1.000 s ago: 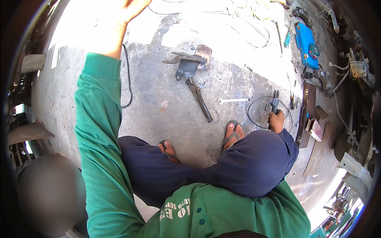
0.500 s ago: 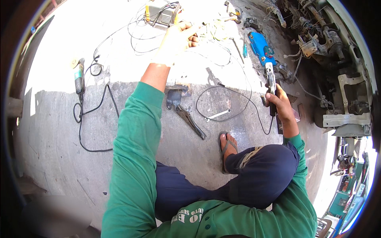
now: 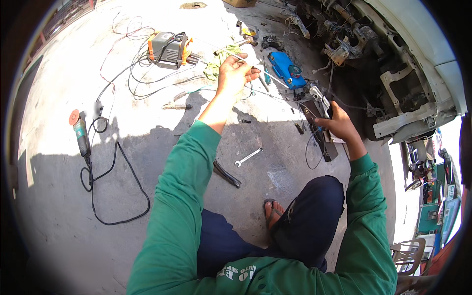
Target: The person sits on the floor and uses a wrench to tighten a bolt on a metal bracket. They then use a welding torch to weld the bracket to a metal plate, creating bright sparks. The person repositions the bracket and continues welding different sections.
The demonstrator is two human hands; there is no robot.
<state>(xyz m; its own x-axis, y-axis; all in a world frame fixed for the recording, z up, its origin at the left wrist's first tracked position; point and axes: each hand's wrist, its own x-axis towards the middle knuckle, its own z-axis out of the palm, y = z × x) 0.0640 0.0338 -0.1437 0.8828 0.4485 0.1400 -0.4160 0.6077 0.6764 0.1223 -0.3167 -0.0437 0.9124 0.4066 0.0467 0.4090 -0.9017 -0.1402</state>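
Observation:
My left hand (image 3: 231,76) is raised over the floor, pinching a thin pale rod (image 3: 269,78) that slants down rightward toward the electrode holder. My right hand (image 3: 339,123) is closed on that black-and-silver electrode holder (image 3: 319,98), its jaw pointing up and left; whether rod and jaw touch I cannot tell. A cable loops down from it. Below lie a steel combination wrench (image 3: 249,156) and a dark plier-like tool (image 3: 226,174), partly hidden by my left sleeve. An earth clamp (image 3: 176,107) rests left of my left wrist.
An orange-and-grey welding machine (image 3: 166,49) with cables stands ahead. An angle grinder (image 3: 80,132) and cord lie left. A blue case (image 3: 282,66) and scattered parts sit ahead right. An opened-up vehicle (image 3: 408,88) borders the right, a plastic chair (image 3: 408,255) behind it at lower right.
My left hand has come rightward and now shows a rod in its fingers. My right hand has raised the holder from beside the knee. The view has shifted, revealing more welder and vehicle.

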